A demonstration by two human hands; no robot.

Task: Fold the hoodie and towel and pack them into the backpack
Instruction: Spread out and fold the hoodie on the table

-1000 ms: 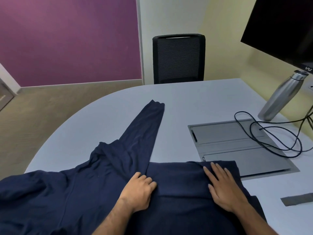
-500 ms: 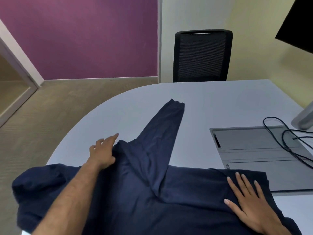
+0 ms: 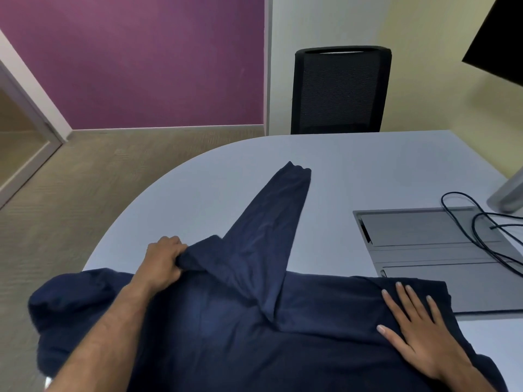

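A dark navy hoodie (image 3: 254, 329) lies spread across the near part of the pale grey table (image 3: 353, 165). One sleeve (image 3: 271, 222) stretches away from me toward the table's middle. My left hand (image 3: 162, 261) grips the fabric at the shoulder, at the base of that sleeve, and bunches it. My right hand (image 3: 418, 332) lies flat with straight fingers on the hoodie's right part, pressing it down. The hood end hangs over the table's left edge. No towel or backpack is in view.
A grey recessed cable panel (image 3: 435, 250) sits in the table at the right, with black cables (image 3: 481, 230) looped over it. A metal bottle's base (image 3: 509, 196) stands at the right edge. A black mesh chair (image 3: 339, 89) stands behind the table.
My left hand moved from the hoodie's middle to its shoulder and closed on the fabric there. My right hand stayed flat on the hoodie. The view swung left.
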